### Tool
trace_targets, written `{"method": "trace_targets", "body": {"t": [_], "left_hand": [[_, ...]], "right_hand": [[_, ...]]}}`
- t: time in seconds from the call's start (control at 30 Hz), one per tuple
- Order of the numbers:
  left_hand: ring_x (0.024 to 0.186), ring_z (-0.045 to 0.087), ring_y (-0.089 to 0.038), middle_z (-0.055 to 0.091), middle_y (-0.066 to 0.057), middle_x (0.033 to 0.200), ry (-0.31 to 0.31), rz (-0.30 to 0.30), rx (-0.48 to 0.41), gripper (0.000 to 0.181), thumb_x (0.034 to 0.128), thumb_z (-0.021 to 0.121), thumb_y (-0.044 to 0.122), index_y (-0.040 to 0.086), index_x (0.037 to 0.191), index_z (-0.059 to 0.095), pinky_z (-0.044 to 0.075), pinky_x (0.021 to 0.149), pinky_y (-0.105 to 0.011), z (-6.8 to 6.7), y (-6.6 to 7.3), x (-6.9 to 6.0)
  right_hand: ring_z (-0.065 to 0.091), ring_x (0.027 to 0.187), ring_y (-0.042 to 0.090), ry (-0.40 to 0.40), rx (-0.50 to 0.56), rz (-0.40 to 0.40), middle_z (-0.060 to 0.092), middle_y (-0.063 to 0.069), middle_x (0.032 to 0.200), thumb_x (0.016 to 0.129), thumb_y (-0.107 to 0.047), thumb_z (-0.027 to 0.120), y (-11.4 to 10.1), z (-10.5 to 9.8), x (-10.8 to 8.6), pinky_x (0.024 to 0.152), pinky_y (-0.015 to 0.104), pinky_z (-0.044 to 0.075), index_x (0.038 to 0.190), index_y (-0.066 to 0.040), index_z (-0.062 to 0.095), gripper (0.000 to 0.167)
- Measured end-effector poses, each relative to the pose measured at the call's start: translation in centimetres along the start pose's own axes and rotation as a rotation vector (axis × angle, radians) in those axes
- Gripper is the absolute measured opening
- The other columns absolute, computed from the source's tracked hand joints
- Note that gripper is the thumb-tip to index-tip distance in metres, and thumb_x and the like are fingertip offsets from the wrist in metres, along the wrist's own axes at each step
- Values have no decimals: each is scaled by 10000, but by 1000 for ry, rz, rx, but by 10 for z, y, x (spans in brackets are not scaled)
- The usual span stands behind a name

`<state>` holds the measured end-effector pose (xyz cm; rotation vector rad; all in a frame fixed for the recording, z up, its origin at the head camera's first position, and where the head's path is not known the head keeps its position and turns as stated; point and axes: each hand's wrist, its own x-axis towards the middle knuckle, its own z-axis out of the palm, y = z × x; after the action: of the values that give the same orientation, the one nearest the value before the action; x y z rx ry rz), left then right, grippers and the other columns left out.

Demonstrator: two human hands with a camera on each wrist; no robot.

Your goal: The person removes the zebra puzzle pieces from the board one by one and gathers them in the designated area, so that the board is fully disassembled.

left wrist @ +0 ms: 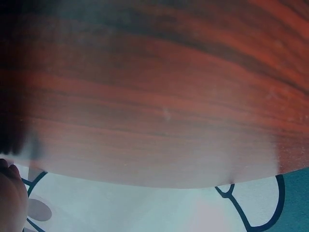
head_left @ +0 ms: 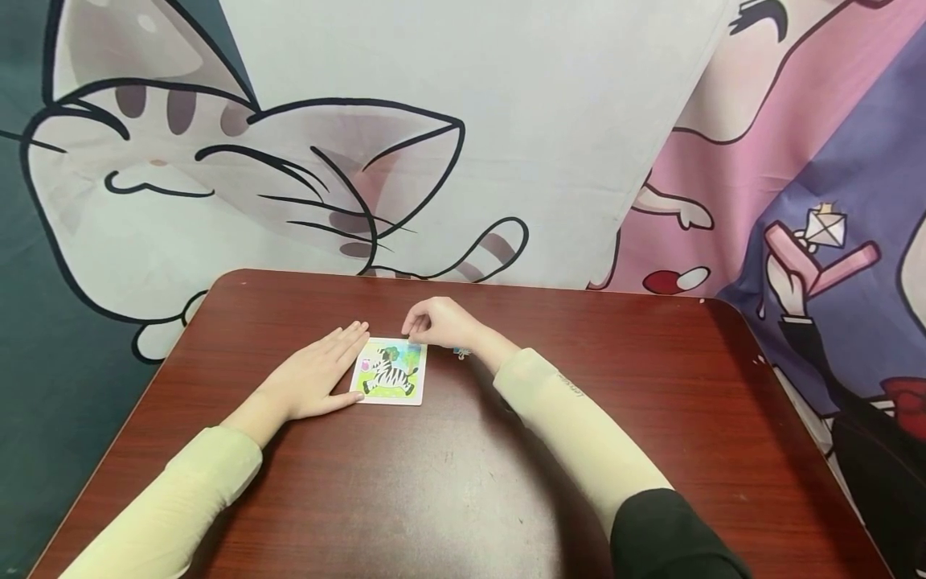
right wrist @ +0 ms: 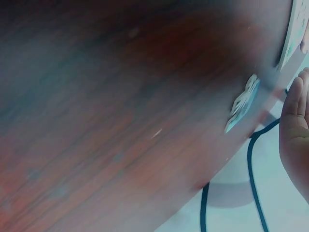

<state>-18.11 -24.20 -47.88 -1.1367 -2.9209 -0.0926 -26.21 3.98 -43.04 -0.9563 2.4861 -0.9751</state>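
A square picture card (head_left: 389,374) with a white border, showing a zebra on green grass, lies on the table. My left hand (head_left: 318,374) rests flat against its left side, fingers straight, with the thumb at the lower-left corner and fingertips at the upper-left one. At the card's upper-right corner is my right hand (head_left: 441,322), its fingers bent down and thumb near the index finger. Whether anything sits between those fingertips is hidden. A small flat piece (right wrist: 244,104) with a bluish face lies beneath the right wrist; the head view shows it partly behind the forearm.
The reddish-brown wooden table (head_left: 347,498) has rounded far corners. Close behind its far edge hangs a cloth (head_left: 564,161) printed with a cartoon cat. A dark object (head_left: 868,474) is beyond the table's right edge.
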Motion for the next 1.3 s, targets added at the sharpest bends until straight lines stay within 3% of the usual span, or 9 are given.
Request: {"method": "trace_targets", "body": {"t": [0.57,0.87,1.3], "left_hand": [[1628,288,-356,277,-209,1745,-5,-10,3,954,995,627,567,-50,1643,299,304,1319,-506,0,-1,-2],[1631,282,-352,268,-204,1749,-12,-18,-4,957,992,632,568,-52,1642,300,292,1326,-508,-2,0,-2],[1632,283,-347,265,-209,1749,0,-5,-4,955,989,640,560,-49,1643,302,294,1326,-501,-1,0,-1]], "right_hand": [[702,900,153,-51,-76,-69,777,87,993,914,-47,818,-13,28,22,786,108,534,1060,-47,783,150],[692,962,159,-104,-99,-86,762,66,1065,909,-57,819,-11,29,27,833,122,532,1128,-69,788,221],[678,1065,163,-208,-207,-145,736,36,1197,933,-61,796,-12,23,26,972,231,554,1230,-108,770,301]]}}
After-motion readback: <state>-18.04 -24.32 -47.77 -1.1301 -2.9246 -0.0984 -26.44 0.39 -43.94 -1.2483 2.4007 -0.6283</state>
